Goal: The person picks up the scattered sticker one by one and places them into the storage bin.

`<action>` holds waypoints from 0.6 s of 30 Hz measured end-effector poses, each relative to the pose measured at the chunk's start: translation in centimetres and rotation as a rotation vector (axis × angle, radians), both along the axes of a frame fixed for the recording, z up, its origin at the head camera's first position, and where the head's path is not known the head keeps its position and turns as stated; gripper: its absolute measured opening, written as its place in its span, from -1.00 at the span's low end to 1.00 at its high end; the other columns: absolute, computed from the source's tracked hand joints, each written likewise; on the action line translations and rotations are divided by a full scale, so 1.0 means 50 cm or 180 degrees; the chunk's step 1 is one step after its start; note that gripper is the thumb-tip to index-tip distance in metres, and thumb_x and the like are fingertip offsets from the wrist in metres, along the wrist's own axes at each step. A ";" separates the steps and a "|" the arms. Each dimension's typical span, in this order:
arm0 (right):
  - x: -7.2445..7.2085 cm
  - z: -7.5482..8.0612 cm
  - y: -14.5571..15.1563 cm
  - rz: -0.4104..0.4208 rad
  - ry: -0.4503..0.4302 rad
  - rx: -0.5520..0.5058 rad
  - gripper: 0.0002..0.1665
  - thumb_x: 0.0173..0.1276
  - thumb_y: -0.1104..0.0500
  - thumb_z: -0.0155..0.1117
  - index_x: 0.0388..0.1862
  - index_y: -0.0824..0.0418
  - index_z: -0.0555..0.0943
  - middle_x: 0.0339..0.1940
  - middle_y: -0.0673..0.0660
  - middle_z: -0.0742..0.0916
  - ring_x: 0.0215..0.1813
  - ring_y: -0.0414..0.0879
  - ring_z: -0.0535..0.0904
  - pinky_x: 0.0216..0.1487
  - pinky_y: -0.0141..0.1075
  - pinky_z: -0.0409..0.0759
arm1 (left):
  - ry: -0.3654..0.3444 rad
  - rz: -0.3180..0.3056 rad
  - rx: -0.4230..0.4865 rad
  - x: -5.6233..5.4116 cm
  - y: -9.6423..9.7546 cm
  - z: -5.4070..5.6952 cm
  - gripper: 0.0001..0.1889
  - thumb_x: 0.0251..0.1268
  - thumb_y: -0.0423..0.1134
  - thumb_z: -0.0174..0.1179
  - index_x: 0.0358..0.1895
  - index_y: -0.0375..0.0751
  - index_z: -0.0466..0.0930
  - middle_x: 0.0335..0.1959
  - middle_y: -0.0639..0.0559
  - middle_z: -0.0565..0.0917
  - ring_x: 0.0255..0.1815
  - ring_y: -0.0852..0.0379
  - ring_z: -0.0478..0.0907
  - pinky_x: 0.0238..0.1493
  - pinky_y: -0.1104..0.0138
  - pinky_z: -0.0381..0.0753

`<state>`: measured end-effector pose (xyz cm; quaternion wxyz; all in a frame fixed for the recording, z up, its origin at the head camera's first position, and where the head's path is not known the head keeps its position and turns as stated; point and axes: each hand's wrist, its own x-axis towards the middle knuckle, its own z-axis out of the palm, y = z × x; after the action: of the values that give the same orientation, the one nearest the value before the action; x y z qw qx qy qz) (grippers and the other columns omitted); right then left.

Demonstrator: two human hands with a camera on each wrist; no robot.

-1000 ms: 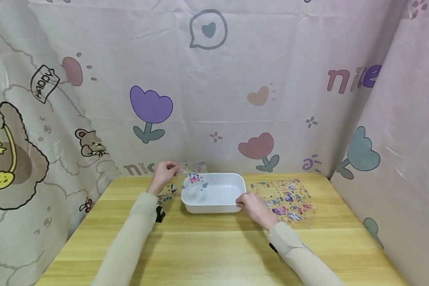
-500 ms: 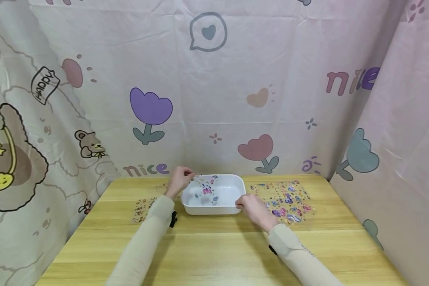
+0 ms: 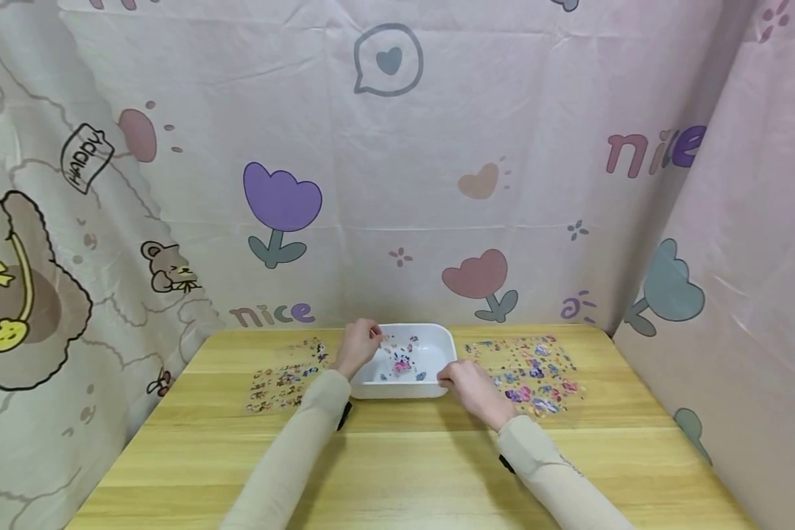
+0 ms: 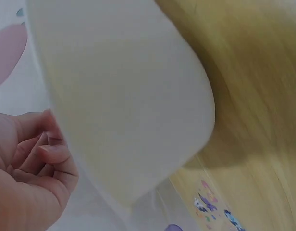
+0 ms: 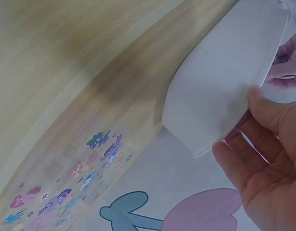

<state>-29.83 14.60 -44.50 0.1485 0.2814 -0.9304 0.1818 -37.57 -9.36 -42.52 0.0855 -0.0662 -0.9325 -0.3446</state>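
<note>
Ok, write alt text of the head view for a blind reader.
A person's left hand holds a clear, colorfully printed sheet in or just above a white basin while the right hand grips the basin's rim. Similar sheets lie on the wooden table to either side.

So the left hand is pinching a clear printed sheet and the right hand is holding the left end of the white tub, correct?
Not the left end: the head view shows the right hand holding the right end of the white tub.

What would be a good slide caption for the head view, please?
Left fingers pinch a sheet in or above a box whose rim the right fingers grip; more sheets lie either side.
</note>
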 end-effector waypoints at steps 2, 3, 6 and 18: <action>0.000 -0.001 0.000 0.0006 0.0011 0.0001 -0.90 0.26 0.29 0.37 -0.43 0.14 0.76 -0.46 0.01 0.76 -0.40 -0.20 0.61 -0.27 -0.31 0.62 | 0.0118 -0.0050 -0.0091 0.000 0.012 -0.005 -0.92 0.30 -0.42 0.18 -0.28 -0.29 0.67 -0.41 -0.08 0.69 -0.47 0.11 0.55 -0.48 0.35 0.53; 0.000 -0.001 0.001 0.0006 0.0005 -0.0006 -0.90 0.26 0.29 0.37 -0.43 0.15 0.76 -0.46 0.01 0.76 -0.40 -0.20 0.61 -0.27 -0.31 0.61 | 0.0169 -0.0067 -0.0127 0.000 0.019 -0.007 -0.91 0.29 -0.44 0.17 -0.30 -0.30 0.67 -0.40 -0.09 0.68 -0.47 0.10 0.55 -0.48 0.34 0.53; 0.001 -0.003 0.000 -0.0012 -0.0005 -0.0006 -0.91 0.26 0.29 0.37 -0.42 0.15 0.76 -0.46 0.01 0.76 -0.41 -0.21 0.60 -0.28 -0.31 0.61 | 0.0252 -0.0033 -0.0254 0.000 0.036 -0.014 -0.89 0.28 -0.44 0.16 -0.37 -0.26 0.66 -0.41 -0.08 0.68 -0.45 0.09 0.53 -0.45 0.31 0.52; -0.001 -0.008 -0.002 -0.0056 -0.0057 -0.0005 -0.93 0.25 0.29 0.38 -0.35 0.16 0.77 -0.40 0.05 0.78 -0.36 -0.16 0.65 -0.26 -0.30 0.64 | 0.0117 0.0285 -0.0451 0.010 0.077 -0.031 -0.89 0.20 -0.34 0.33 -0.46 -0.26 0.65 -0.44 -0.09 0.69 -0.38 -0.05 0.62 -0.31 0.11 0.62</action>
<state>-29.87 14.52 -44.88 0.1420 0.2715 -0.9340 0.1837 -37.09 -5.53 -44.04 0.1130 -0.0367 -0.9548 -0.2724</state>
